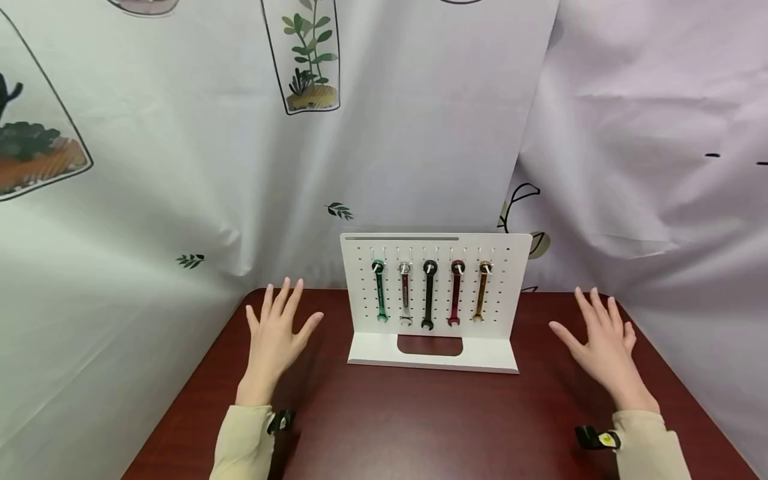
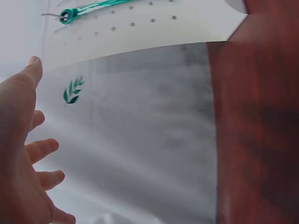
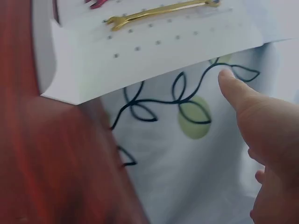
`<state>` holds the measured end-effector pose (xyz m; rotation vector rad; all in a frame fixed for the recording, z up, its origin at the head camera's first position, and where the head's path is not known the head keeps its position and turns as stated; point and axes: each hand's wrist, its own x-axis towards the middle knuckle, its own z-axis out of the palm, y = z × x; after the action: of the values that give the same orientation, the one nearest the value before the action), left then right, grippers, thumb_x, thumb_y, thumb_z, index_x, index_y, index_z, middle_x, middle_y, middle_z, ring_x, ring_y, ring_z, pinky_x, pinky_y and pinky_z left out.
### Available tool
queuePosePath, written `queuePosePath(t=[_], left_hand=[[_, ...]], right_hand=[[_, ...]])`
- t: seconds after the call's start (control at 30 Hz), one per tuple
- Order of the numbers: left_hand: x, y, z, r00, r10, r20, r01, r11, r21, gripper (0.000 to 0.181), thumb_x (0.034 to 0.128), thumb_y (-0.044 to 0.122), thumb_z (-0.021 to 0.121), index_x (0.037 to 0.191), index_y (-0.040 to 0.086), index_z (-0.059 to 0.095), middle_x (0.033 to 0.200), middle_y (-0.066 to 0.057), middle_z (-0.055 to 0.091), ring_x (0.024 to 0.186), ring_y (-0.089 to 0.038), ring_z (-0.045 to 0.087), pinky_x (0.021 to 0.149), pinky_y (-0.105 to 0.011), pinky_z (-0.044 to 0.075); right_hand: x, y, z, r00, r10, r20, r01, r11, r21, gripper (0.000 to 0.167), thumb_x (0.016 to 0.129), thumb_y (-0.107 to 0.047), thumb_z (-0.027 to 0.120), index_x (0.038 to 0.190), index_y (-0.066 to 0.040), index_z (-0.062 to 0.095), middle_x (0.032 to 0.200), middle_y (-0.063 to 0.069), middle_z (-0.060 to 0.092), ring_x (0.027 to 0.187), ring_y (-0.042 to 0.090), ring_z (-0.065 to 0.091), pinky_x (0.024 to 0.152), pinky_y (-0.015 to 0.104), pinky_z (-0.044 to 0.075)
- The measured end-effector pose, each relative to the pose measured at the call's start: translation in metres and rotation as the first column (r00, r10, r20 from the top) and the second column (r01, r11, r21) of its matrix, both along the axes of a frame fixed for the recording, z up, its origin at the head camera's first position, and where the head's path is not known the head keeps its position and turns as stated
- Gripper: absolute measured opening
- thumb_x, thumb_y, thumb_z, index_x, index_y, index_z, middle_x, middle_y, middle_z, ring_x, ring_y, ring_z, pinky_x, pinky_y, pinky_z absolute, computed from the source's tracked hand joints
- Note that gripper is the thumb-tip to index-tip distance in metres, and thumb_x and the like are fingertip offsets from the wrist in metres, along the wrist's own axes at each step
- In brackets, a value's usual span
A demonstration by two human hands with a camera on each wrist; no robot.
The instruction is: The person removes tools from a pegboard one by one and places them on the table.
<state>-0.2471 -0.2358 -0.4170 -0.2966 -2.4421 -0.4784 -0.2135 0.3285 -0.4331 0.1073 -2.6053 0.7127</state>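
A white pegboard stand (image 1: pixel 435 363) rests on the table, with several wrenches hanging from its hooks. From left to right hang a green wrench (image 1: pixel 380 293), a silver wrench with a dark red handle (image 1: pixel 405 291), a black wrench (image 1: pixel 429 293), a red wrench (image 1: pixel 456 293) and a gold wrench (image 1: pixel 481 293). My left hand (image 1: pixel 275 340), fingers spread, is held to the left of the stand and touches nothing. Over on the right, my right hand (image 1: pixel 609 350) is also spread and holds nothing. The wrist views show the green wrench (image 2: pixel 93 6) and the gold wrench (image 3: pixel 159 13) nearest each hand.
The dark red-brown table (image 1: pixel 408 427) stretches in front of the stand. White cloth (image 1: pixel 432 153) printed with plants hangs behind and at both sides. A dark strap device (image 1: pixel 281 421) sits at the left wrist, another device (image 1: pixel 594 438) at the right.
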Motion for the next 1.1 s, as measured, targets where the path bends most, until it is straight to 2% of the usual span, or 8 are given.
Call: queuePosePath(t=[0.17,0.33,0.43,0.57,0.77,0.83,0.93,1.1], left_hand=[[-0.004,0.004,0.022,0.996,-0.054,-0.066,0.055,0.998,0.012,0.079,0.0902,0.044,0.074,0.157,0.022,0.038,0.158,-0.015,0.038,0.15,-0.041,0.02,0.108,-0.079,0.009],[-0.014,0.012,0.046,0.988,-0.12,-0.101,0.12,0.993,-0.003,0.078,0.0893,0.04,0.076,0.155,0.019,0.041,0.158,-0.012,0.039,0.151,-0.038,0.021,0.11,-0.078,0.01],[-0.02,0.017,0.059,0.98,-0.161,-0.114,0.163,0.987,0.002,0.077,0.0896,0.038,0.077,0.155,0.018,0.042,0.158,-0.012,0.04,0.15,-0.037,0.023,0.111,-0.076,0.011],[-0.025,0.026,0.074,0.967,-0.216,-0.136,0.22,0.975,0.013,0.077,0.0886,0.034,0.079,0.155,0.018,0.042,0.157,-0.012,0.042,0.149,-0.038,0.026,0.112,-0.075,0.013],[-0.03,0.038,0.088,0.944,-0.298,-0.143,0.308,0.949,0.059,0.075,0.0888,0.03,0.079,0.154,0.017,0.044,0.155,-0.012,0.044,0.148,-0.037,0.029,0.112,-0.074,0.017],[-0.031,0.043,0.091,0.934,-0.329,-0.139,0.342,0.936,0.084,0.074,0.0888,0.029,0.08,0.153,0.017,0.045,0.155,-0.012,0.044,0.148,-0.037,0.03,0.112,-0.073,0.019],[-0.033,0.051,0.093,0.916,-0.378,-0.135,0.393,0.911,0.12,0.073,0.0894,0.027,0.079,0.153,0.015,0.045,0.154,-0.012,0.045,0.147,-0.034,0.032,0.115,-0.065,0.024],[-0.036,0.065,0.091,0.891,-0.444,-0.1,0.455,0.869,0.194,0.07,0.0913,0.027,0.077,0.153,0.015,0.045,0.153,-0.007,0.047,0.144,-0.028,0.038,0.115,-0.051,0.033]], right_hand=[[-0.007,0.001,0.028,0.995,0.058,-0.083,-0.061,0.998,-0.034,0.084,0.099,-0.037,0.064,0.163,-0.014,0.014,0.167,0.021,0.007,0.153,0.038,-0.004,0.113,0.072,-0.004],[-0.011,-0.002,0.059,0.978,0.088,-0.188,-0.108,0.989,-0.098,0.081,0.098,-0.031,0.067,0.162,-0.015,0.02,0.167,0.011,0.016,0.153,0.031,0.011,0.116,0.067,0.012],[-0.014,-0.008,0.075,0.957,0.083,-0.277,-0.116,0.988,-0.102,0.077,0.097,-0.029,0.07,0.16,-0.015,0.028,0.164,0.012,0.027,0.15,0.034,0.024,0.116,0.063,0.02],[-0.02,-0.019,0.094,0.931,0.089,-0.354,-0.132,0.986,-0.099,0.072,0.095,-0.028,0.072,0.156,-0.015,0.038,0.159,0.012,0.036,0.145,0.036,0.034,0.116,0.056,0.026],[-0.037,-0.036,0.112,0.895,0.151,-0.42,-0.194,0.979,-0.061,0.067,0.093,-0.027,0.075,0.151,-0.01,0.047,0.153,0.014,0.045,0.14,0.039,0.042,0.116,0.051,0.031],[-0.044,-0.041,0.115,0.898,0.168,-0.407,-0.21,0.976,-0.06,0.067,0.092,-0.026,0.076,0.15,-0.009,0.048,0.152,0.015,0.047,0.139,0.041,0.043,0.115,0.053,0.032],[-0.052,-0.047,0.119,0.922,0.18,-0.344,-0.215,0.974,-0.066,0.067,0.094,-0.029,0.074,0.151,-0.008,0.047,0.153,0.018,0.046,0.139,0.041,0.042,0.113,0.055,0.032],[-0.062,-0.054,0.12,0.957,0.193,-0.218,-0.212,0.975,-0.069,0.068,0.097,-0.037,0.069,0.152,-0.007,0.043,0.153,0.022,0.043,0.141,0.042,0.038,0.113,0.058,0.031]])
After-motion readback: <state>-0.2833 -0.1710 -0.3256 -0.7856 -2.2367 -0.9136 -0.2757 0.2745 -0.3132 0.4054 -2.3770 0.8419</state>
